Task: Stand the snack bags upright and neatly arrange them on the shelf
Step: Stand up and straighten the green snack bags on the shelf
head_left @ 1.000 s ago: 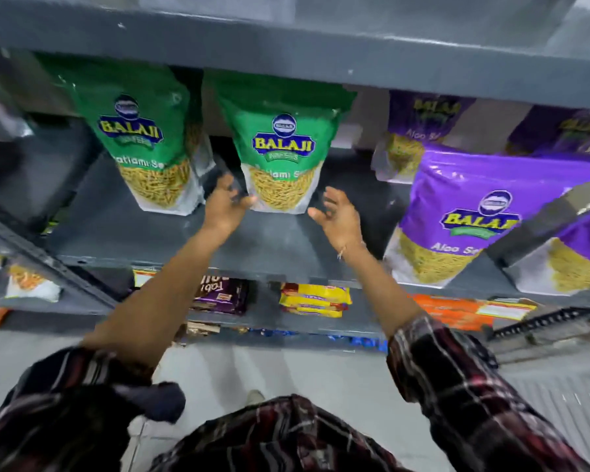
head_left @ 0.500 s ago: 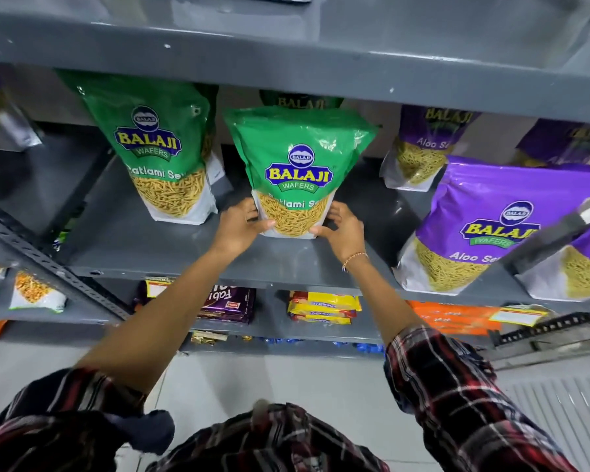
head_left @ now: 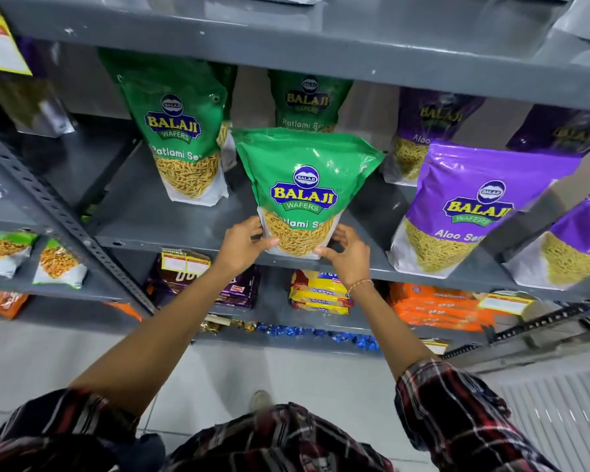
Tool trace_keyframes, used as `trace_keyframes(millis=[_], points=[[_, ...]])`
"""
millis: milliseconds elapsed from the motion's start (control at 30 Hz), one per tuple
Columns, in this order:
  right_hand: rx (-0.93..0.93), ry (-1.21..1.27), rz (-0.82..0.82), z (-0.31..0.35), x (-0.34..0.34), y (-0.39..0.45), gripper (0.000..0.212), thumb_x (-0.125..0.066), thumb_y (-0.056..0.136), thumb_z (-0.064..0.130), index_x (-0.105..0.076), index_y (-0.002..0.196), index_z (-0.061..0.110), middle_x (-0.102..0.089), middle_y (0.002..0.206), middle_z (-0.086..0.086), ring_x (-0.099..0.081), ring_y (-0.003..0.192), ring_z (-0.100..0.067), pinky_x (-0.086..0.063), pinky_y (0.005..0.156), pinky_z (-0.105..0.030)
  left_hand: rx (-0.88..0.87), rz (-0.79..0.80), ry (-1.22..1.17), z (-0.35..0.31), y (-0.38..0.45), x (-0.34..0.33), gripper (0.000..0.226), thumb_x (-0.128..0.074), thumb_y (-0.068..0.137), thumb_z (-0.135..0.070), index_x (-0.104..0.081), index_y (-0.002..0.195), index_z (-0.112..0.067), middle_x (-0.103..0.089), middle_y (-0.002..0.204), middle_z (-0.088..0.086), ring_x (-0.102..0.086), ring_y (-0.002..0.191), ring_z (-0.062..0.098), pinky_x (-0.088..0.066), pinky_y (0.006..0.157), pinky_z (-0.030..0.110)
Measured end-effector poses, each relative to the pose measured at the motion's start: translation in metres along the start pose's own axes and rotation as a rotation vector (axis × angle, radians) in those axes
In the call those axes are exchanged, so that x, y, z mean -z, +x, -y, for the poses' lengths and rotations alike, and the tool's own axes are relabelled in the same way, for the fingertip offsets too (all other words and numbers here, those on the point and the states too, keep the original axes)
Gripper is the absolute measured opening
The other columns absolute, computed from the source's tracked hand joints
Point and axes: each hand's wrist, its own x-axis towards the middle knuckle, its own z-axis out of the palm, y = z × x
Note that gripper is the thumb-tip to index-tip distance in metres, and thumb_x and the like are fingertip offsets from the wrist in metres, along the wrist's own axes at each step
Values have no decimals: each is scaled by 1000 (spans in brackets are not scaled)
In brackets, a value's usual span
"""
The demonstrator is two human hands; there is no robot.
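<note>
Gripping a green Balaji snack bag (head_left: 304, 189) down by its bottom corners, the person has it standing upright right at the front edge of the grey shelf (head_left: 171, 229), about midway along it. The left hand (head_left: 242, 245) is wrapped around the bag's lower left corner, thumb across the clear window with the yellow sev showing. The right hand (head_left: 349, 255) cups the lower right corner, fingers curled onto the bag's base, and there's a thin beaded bracelet (head_left: 360, 285) on that wrist.

Another green bag (head_left: 181, 137) stands further back toward the left, also upright, and a third green one (head_left: 309, 100) sits directly behind the held bag, near the shelf's back edge, in shadow. Over on the right half, a purple Aloo Sev bag (head_left: 470, 206) stands at the front edge, well apart from the held bag, with more purple bags (head_left: 426, 127) behind it and one more cut off at the right edge of the view.

The shelf below carries flat packets: yellow ones (head_left: 317, 294), orange ones (head_left: 436, 308) and a dark purple pack (head_left: 184, 277). Plaid sleeves (head_left: 457, 413) are rolled up past the forearms.
</note>
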Motion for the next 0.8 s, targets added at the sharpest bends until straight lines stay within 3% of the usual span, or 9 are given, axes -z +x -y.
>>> trace_keyframes(millis=[100, 267, 333, 433, 500, 600, 633, 700, 800], points=[[-5, -14, 3, 2, 2, -7, 55, -81, 65, 16, -57, 113, 6, -67, 114, -12, -57, 96, -10, -45, 88, -23, -5, 18, 16, -4, -5, -2, 48, -70, 80, -18, -55, 125, -12, -65, 126, 8, -59, 118, 21, -44, 107, 43], [-25, -15, 47, 1, 3, -11, 58, -79, 69, 20, -51, 119, 12, -64, 118, -5, -56, 102, -8, -42, 85, -14, -13, 10, 48, -8, -8, -2, 44, -69, 81, -22, -56, 123, -14, -66, 124, 7, -60, 112, 15, -45, 105, 36], [-34, -1, 7, 1, 1, -18, 62, -77, 71, 23, -45, 123, 13, -56, 118, 1, -51, 106, -8, -41, 89, -19, -13, 50, 24, -7, -10, -1, 51, -69, 81, -22, -52, 128, -13, -63, 128, 6, -57, 117, 16, -44, 106, 36], [48, -51, -241, 1, -14, -47, 22, -61, 85, 30, -51, 102, 22, -56, 104, 0, -54, 91, -12, -51, 82, -37, 17, 85, -74, 2, -13, 11, 68, -73, 78, -18, -40, 137, -13, -51, 132, -4, -48, 121, 12, -42, 102, 31], [151, -142, -217, 3, -35, -67, 10, -51, 91, 31, -53, 89, 21, -62, 87, -2, -57, 76, -17, -51, 70, -43, 21, -82, -43, 17, -11, 31, 65, -76, 75, -18, -46, 131, -6, -53, 127, 1, -53, 114, 18, -44, 92, 25], [240, -196, 46, 23, -77, -71, 16, -52, 91, 32, -60, 89, 18, -70, 74, -5, -62, 65, -18, -51, 64, -32, -3, -453, -45, 41, -4, 79, 55, -81, 68, -20, -54, 110, 2, -58, 100, 12, -57, 93, 27, -47, 76, 17], [273, -201, 122, 36, -92, -65, 16, -53, 90, 31, -61, 89, 18, -71, 74, -4, -61, 64, -14, -49, 63, -28, -4, -535, -55, 48, 1, 99, 61, -82, 66, -21, -50, 112, 3, -54, 97, 8, -54, 93, 26, -50, 81, 23], [316, -140, 217, 66, -122, -49, 12, -56, 89, 25, -64, 89, 16, -70, 81, -5, -61, 70, -12, -49, 68, -27, 3, -595, 5, 60, 17, 139, 80, -83, 65, -22, -38, 127, 1, -49, 116, 10, -47, 113, 27, -44, 101, 45], [288, -5, 139, 104, -157, -12, 14, -57, 87, 14, -63, 100, 11, -66, 103, -12, -64, 90, -22, -53, 84, -40, -37, -458, 100, 67, 46, 185, 116, -86, 59, -21, -12, 147, -4, -19, 155, 16, -18, 144, 28, -21, 119, 43]])
